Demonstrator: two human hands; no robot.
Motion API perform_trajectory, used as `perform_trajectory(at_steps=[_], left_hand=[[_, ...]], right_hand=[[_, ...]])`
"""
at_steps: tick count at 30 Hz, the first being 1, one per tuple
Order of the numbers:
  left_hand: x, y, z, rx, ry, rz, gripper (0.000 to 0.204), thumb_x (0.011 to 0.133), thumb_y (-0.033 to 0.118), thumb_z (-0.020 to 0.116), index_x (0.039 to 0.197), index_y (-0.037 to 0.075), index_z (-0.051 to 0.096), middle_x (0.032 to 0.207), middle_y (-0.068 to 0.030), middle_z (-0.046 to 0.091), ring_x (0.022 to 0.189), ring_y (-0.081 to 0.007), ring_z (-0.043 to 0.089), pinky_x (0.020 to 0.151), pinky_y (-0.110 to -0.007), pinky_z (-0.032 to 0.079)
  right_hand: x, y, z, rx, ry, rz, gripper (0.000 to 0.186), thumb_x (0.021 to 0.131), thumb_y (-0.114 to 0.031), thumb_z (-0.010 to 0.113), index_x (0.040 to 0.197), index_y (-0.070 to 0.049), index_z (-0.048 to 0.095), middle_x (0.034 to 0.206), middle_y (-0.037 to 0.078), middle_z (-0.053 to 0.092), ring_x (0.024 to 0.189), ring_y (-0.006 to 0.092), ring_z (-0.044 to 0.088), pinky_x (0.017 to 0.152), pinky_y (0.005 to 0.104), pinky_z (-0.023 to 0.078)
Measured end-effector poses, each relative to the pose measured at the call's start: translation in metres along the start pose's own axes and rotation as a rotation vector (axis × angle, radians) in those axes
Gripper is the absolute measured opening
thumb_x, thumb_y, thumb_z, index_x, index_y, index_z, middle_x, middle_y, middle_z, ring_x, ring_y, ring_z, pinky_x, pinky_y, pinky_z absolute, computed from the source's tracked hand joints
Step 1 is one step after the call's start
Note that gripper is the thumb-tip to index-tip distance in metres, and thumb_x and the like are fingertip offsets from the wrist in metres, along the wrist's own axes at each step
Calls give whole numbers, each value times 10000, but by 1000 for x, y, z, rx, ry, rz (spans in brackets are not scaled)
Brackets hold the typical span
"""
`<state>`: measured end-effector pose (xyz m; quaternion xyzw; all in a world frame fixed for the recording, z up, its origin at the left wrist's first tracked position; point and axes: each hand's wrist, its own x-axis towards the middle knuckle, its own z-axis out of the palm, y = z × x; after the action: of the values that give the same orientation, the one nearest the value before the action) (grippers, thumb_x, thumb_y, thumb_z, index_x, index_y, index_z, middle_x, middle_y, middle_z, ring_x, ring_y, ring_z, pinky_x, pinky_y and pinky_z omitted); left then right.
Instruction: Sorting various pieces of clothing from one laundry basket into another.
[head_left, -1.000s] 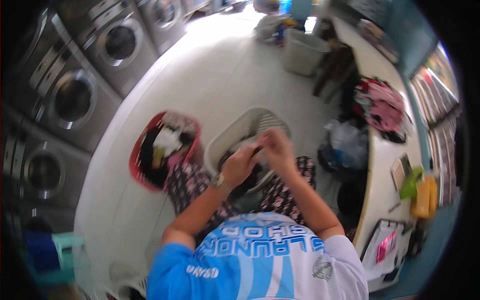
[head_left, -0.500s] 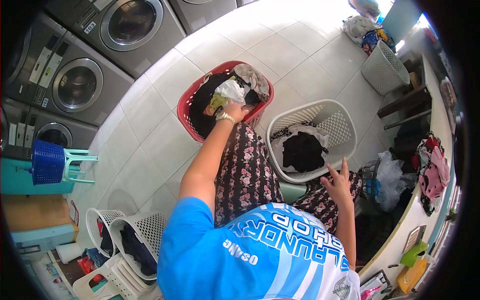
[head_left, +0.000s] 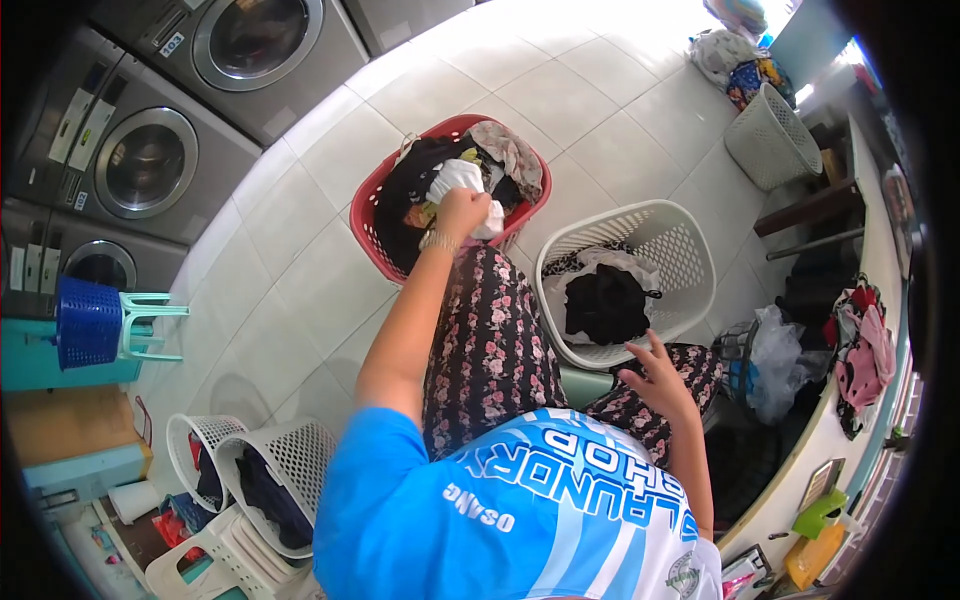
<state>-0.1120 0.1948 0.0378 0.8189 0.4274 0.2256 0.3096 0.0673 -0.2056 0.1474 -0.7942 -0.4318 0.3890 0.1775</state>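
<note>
My left hand is closed on a white cloth garment, part of which hangs out past my fingers. It is over the red laundry basket, which holds a heap of black clothes, a pale patterned cloth and yellowish pieces. To the right stands a white laundry basket with a bunched black garment on top of white and spotted clothes. Near that basket's close rim, my right hand is open with fingers apart, holding nothing, above my flowered trousers.
Front-loading machines line the left side. A blue basket sits by a pale green stool. White baskets with clothes stand at lower left. At right are another basket, a clear plastic bag and a long counter.
My left hand has closed round the white garment and drawn it slightly toward me. My right hand has shifted a little left and lower, its fingers less stretched.
</note>
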Motion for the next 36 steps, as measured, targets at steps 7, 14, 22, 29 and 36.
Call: perform_trajectory(at_steps=[7, 14, 22, 29, 36], left_hand=[[-171, 198, -12, -1052, -592, 343, 208, 925, 155, 558, 763, 38, 614, 681, -12, 578, 626, -81, 530, 553, -286, 436], [-180, 229, -21, -237, -180, 884, 587, 729, 228, 795, 1247, 89, 559, 1398, -138, 468, 1327, -388, 386, 1066, -530, 313], [-151, 199, -14, -661, -617, 265, 230, 880, 70, 660, 1103, 13, 644, 910, -35, 684, 812, -49, 581, 705, -241, 495], [-111, 222, -71, -606, 1, 353, 196, 930, 105, 625, 1098, 20, 680, 791, 18, 600, 664, -39, 474, 590, -202, 409], [-91, 238, -89, -401, 194, 612, 208, 933, 170, 625, 1102, 75, 700, 649, 5, 525, 561, -90, 445, 549, -236, 387]], right_hand=[[48, -60, 49, 705, -1, -222, 681, 856, -178, 713, 1438, -75, 374, 1461, 138, 373, 1293, 227, 438, 1075, 351, 365], [27, -33, -7, 950, 237, -315, 437, 985, -367, 520, 1297, -62, 509, 1214, 91, 585, 1122, 233, 557, 1016, 365, 422], [-23, -21, -89, 1483, 392, -343, 598, 960, -515, 471, 1300, -23, 500, 1270, 112, 593, 1161, 271, 579, 1005, 421, 462], [-40, -3, -130, 1139, 698, -10, 458, 951, -446, 571, 1118, -21, 614, 964, 52, 675, 792, 121, 637, 677, 274, 531], [-44, 6, -143, 1186, 733, -132, 402, 982, -402, 526, 1082, -23, 613, 965, 79, 674, 832, 158, 663, 713, 318, 566]])
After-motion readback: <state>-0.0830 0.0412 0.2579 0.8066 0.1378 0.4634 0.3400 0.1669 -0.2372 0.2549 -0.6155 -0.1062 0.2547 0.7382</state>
